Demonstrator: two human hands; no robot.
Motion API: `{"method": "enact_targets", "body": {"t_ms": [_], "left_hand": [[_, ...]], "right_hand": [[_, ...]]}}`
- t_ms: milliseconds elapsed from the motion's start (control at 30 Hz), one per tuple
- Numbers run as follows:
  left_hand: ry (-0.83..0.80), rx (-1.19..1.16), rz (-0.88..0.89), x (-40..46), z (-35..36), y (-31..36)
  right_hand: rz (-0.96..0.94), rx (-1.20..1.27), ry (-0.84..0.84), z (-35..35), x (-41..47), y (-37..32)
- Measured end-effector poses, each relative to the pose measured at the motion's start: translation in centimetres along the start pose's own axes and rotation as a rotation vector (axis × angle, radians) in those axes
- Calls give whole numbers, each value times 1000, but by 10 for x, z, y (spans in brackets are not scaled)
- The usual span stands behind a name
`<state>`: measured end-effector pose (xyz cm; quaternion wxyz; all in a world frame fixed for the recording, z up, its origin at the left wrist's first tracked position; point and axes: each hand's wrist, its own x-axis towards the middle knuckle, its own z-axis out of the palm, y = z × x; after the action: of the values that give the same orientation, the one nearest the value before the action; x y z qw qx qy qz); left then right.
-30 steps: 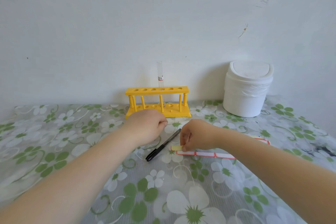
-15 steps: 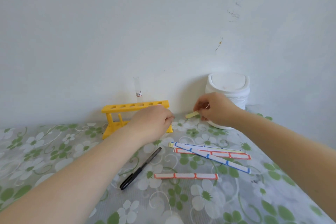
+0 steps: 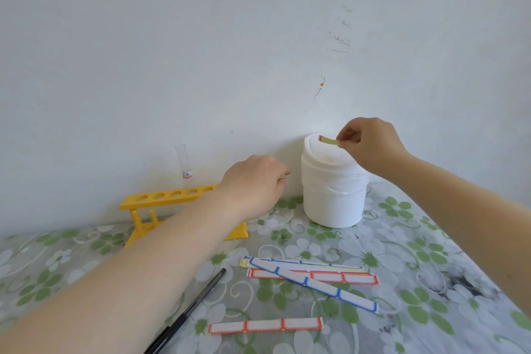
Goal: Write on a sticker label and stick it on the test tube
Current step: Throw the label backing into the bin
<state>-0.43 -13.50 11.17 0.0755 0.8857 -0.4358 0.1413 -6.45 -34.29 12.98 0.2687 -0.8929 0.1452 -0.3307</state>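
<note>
A clear test tube (image 3: 184, 162) with a small label on it stands upright in the yellow rack (image 3: 169, 195) by the wall. My right hand (image 3: 369, 144) pinches a small yellowish paper strip (image 3: 327, 140) just above the lid of the white bin (image 3: 333, 192). My left hand (image 3: 254, 181) hovers loosely closed over the rack's right end, and I see nothing in it. Strips of sticker labels (image 3: 309, 274) with red and blue borders lie on the table, one separate red-bordered strip (image 3: 265, 325) nearer me. The black pen (image 3: 186, 313) lies at my left forearm.
The table carries a green-and-white floral cloth (image 3: 416, 267) and stands against a plain white wall. My left forearm covers the rack's right part and base.
My right hand has lifted the small paper strip from the table up and right to above the bin lid. The view has swung right. My left hand stays near the rack.
</note>
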Motion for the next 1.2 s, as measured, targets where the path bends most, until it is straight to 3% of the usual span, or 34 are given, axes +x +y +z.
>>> {"method": "enact_targets", "body": {"t_ms": [667,833,1000,1200], "left_hand": [[-75,29,71,39,19,17],[-91,25,51,37,17,15],[-90,24,45,34,17,12],[-100,21,27,28,15,8]], "right_hand": [[18,-324,-259,22,18,19],[-11,-259,-150,24,18,23],[-158,-275,13,31,11,26],[-225,-399,-57,37,6,24]]}}
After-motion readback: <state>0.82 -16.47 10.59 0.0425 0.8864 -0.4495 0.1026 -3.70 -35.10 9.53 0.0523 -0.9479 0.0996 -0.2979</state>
